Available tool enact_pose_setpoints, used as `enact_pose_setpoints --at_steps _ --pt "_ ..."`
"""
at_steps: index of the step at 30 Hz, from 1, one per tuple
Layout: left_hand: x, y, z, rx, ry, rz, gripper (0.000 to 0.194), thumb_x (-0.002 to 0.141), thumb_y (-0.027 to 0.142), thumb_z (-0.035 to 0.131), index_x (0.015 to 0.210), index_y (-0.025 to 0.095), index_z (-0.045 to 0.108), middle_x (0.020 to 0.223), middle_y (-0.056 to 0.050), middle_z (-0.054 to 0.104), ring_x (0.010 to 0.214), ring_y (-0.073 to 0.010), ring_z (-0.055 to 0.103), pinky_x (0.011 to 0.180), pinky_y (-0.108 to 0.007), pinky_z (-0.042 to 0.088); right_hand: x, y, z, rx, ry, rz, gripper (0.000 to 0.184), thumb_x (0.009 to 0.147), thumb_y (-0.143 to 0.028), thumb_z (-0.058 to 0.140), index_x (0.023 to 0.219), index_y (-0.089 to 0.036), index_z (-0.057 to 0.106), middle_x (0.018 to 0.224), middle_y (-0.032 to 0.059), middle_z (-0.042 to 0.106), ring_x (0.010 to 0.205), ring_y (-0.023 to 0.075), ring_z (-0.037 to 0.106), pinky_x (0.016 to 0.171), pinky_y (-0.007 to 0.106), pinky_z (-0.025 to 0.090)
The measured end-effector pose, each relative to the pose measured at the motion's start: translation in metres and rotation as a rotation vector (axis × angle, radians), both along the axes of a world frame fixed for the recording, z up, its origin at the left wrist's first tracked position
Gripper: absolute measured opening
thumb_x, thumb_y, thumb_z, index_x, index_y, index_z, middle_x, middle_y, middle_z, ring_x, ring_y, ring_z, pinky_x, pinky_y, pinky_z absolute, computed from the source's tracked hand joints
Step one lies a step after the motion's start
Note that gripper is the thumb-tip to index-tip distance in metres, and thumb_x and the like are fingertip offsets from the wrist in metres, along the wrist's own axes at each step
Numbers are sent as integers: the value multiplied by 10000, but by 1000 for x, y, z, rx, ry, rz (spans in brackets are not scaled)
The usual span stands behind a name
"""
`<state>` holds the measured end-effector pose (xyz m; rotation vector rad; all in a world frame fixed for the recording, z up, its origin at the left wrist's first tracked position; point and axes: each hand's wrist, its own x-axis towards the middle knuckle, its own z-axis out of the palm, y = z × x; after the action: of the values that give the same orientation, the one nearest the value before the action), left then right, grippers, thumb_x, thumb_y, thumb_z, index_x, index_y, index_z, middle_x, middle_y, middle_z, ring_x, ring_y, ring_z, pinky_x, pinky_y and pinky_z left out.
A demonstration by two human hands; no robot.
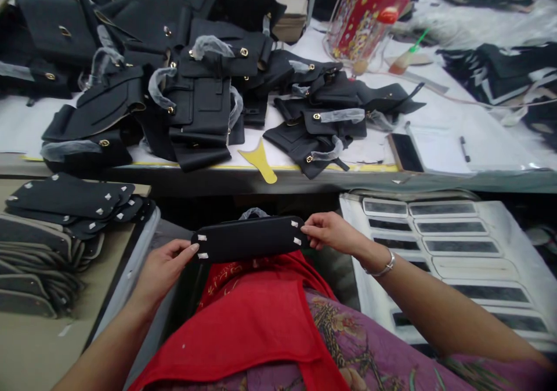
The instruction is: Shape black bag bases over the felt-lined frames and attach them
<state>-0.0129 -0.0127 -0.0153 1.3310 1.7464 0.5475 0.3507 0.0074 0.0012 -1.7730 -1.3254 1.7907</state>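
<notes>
A long black panel [248, 240] with rounded corners and small whitish tabs near both ends is stretched between my two hands above my lap. My left hand [167, 263] pinches its left end, thumb on top beside the tabs. At the opposite end, the thumb and fingers of my right hand [328, 232] are closed on the edge. Behind the panel a bit of clear-wrapped handle [253, 213] shows; what it belongs to is mostly hidden. Left of my left hand lies a pile of similar black panels [72, 196] with whitish tabs.
Black bag pieces [200, 104] with wrapped handles and gold fittings crowd the worktable. A yellow scraper [261, 162] lies at its front edge, with a phone [404, 152] farther right. Grey-edged panels [35, 263] are stacked at left; a white board [456, 263] with dark strips lies right.
</notes>
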Motion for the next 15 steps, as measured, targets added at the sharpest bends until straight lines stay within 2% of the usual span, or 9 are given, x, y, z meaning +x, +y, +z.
enact_pose_setpoints --at_steps 8,15 --pt "-1 11 -16 -67 -85 70 356 663 522 678 722 173 631 629 18 566 574 -115 458 533 -208 356 8 4 -14 50 -63 52 219 817 -336 579 714 -144 557 524 -21 563 422 68 513 392 158 399" --pt "-4 11 -24 -101 -135 88 339 633 489 712 682 168 614 580 30 515 550 -103 424 507 -200 338 11 8 -14 6 -69 78 217 820 -297 569 672 -141 539 509 -31 542 401 55 491 364 146 356"
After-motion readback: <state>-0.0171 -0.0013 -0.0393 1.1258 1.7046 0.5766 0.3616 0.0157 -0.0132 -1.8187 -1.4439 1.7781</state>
